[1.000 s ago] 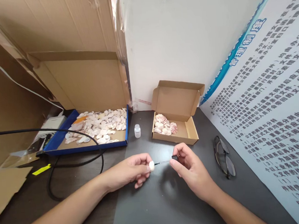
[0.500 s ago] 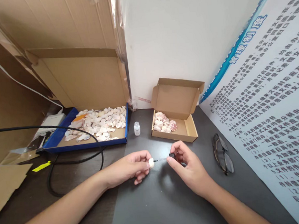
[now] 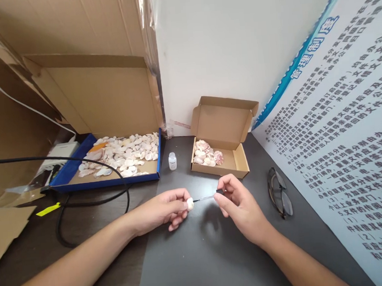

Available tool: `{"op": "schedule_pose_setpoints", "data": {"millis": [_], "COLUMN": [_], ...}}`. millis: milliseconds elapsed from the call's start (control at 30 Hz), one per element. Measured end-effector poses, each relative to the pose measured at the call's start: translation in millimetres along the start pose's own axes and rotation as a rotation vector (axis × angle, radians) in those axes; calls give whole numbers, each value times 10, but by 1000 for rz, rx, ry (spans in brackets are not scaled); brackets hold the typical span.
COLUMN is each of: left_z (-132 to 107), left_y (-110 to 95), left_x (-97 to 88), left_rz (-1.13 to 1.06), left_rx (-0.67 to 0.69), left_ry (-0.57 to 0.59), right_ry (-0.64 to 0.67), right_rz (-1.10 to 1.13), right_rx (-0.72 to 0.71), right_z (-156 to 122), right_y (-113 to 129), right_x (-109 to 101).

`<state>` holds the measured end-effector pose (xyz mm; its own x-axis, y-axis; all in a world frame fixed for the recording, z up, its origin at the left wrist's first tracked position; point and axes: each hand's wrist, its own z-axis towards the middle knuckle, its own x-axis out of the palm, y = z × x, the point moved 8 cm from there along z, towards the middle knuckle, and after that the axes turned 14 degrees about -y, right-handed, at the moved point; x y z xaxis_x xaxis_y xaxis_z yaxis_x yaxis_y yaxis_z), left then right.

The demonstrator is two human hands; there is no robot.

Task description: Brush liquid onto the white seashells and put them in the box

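My left hand (image 3: pixel 165 209) pinches a small white shell (image 3: pixel 190 203) between thumb and fingers, just above the dark mat (image 3: pixel 203 265). My right hand (image 3: pixel 237 205) holds a thin brush (image 3: pixel 206 198) by its black cap, and the brush tip touches the shell. Behind the hands stands a small clear bottle (image 3: pixel 172 161) without its cap. A small open cardboard box (image 3: pixel 227 157) to its right holds several pink-and-white shells.
A blue-edged tray (image 3: pixel 81 180) with several pale shells lies at the back left under a cardboard flap. A black cable (image 3: pixel 93 202) loops over the left of the table. Folded glasses (image 3: pixel 280 192) lie at the right beside a leaning printed board (image 3: pixel 350 148).
Both hands have stayed together with the brush on the shell; the view has tilted slightly, so everything sits a little higher and further left in the frame.
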<state>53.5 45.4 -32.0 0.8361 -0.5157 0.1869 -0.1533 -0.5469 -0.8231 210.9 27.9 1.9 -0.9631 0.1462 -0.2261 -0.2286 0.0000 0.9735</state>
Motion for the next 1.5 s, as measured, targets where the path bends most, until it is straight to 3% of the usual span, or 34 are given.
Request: {"op": "schedule_pose_setpoints", "data": {"millis": [200,333,600,700,1067,1200,1500], "left_z": [-3,5,-1,-3,2,-5,7], "left_y": [-23,-13,-15,-10,-11,-30,-3], "left_x": [15,12,6,6,12,21,10], "left_rz": [-10,11,25,19,16,16,57], "left_rx": [44,54,58,50,46,65,89], "left_ry": [20,18,19,14,26,32,57], "right_ry": [-11,18,26,8,30,11,10], "right_rz": [-92,31,22,-80,46,-35,0], "right_rx": [-23,17,23,-25,4,-37,-34], "right_z": [5,4,6,6,1,1,-18], "right_y": [-2,1,9,30,44,65,73], "right_x": [-14,-3,-1,-17,-4,-14,-15]}}
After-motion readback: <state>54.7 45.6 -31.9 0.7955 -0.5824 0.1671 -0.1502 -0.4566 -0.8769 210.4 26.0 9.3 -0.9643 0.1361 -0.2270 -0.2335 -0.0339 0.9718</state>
